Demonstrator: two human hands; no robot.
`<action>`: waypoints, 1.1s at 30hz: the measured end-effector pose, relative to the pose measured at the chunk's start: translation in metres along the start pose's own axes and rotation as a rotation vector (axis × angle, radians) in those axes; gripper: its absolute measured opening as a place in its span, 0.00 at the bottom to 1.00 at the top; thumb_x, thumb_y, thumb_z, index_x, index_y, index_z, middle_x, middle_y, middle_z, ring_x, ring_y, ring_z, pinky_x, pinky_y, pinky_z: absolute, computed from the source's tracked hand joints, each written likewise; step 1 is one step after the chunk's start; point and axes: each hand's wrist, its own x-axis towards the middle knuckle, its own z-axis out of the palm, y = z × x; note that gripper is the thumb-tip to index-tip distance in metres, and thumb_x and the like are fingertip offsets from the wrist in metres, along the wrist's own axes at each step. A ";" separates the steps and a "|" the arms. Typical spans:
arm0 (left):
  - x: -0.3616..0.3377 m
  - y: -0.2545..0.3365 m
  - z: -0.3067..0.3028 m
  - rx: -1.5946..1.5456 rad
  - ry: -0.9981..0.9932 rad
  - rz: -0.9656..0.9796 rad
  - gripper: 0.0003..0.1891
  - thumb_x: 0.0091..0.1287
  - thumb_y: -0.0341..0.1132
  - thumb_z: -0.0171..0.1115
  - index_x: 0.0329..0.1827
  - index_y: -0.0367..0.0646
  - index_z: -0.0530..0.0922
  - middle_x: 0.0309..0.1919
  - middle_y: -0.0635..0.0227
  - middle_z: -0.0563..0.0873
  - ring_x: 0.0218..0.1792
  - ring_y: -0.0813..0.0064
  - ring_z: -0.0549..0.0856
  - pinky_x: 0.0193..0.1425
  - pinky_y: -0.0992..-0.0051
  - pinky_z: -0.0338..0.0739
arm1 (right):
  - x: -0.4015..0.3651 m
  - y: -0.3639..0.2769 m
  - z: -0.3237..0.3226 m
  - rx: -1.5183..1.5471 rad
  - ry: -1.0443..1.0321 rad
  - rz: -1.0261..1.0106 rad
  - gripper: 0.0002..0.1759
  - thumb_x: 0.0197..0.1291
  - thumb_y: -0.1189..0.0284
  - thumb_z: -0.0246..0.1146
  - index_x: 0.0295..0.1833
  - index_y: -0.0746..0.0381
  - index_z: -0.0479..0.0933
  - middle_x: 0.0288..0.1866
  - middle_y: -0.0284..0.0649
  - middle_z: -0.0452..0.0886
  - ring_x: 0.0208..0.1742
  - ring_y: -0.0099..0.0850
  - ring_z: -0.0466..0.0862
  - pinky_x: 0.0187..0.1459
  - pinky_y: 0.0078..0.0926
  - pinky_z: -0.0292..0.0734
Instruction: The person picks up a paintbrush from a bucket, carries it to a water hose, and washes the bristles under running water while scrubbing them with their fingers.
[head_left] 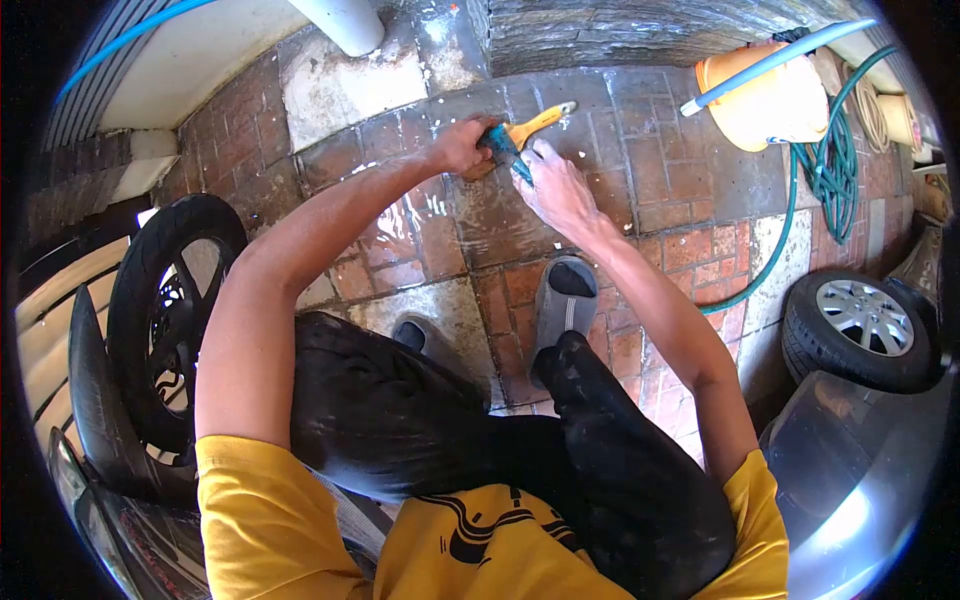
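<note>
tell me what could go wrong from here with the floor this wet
The brick floor shines with water just ahead of the grey shoes, so stepping forward might mean a slip. The yellow-handled brush at the left hand could drop: its handle juts out with no fingers wrapped around it. The green hose trails across the floor on the right and might trip someone stepping that way.

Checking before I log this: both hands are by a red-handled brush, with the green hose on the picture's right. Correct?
Not quite: the brush has a yellow handle, not a red one, as the head view shows. The left hand and right hand are by it, and the green hose is on the picture's right.
</note>
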 end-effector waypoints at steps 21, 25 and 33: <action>0.011 0.015 -0.015 -0.771 -0.371 -0.479 0.30 0.66 0.25 0.70 0.70 0.48 0.70 0.58 0.69 0.82 0.54 0.74 0.83 0.52 0.73 0.83 | -0.005 0.003 -0.002 0.092 0.077 -0.002 0.11 0.65 0.70 0.67 0.43 0.67 0.77 0.44 0.54 0.77 0.42 0.59 0.82 0.43 0.53 0.79; -0.013 0.028 -0.014 -0.930 -0.254 -0.572 0.31 0.68 0.25 0.68 0.73 0.48 0.69 0.62 0.69 0.80 0.61 0.72 0.82 0.59 0.70 0.85 | -0.006 0.007 -0.007 0.060 0.044 0.004 0.14 0.68 0.67 0.64 0.47 0.69 0.77 0.46 0.55 0.78 0.41 0.58 0.85 0.42 0.54 0.82; -0.025 0.009 -0.006 -0.921 -0.040 -0.583 0.33 0.64 0.28 0.75 0.72 0.43 0.69 0.60 0.71 0.82 0.61 0.74 0.82 0.66 0.71 0.78 | -0.007 0.011 -0.004 0.084 0.109 0.007 0.11 0.66 0.70 0.66 0.44 0.69 0.78 0.45 0.54 0.78 0.43 0.58 0.82 0.45 0.52 0.79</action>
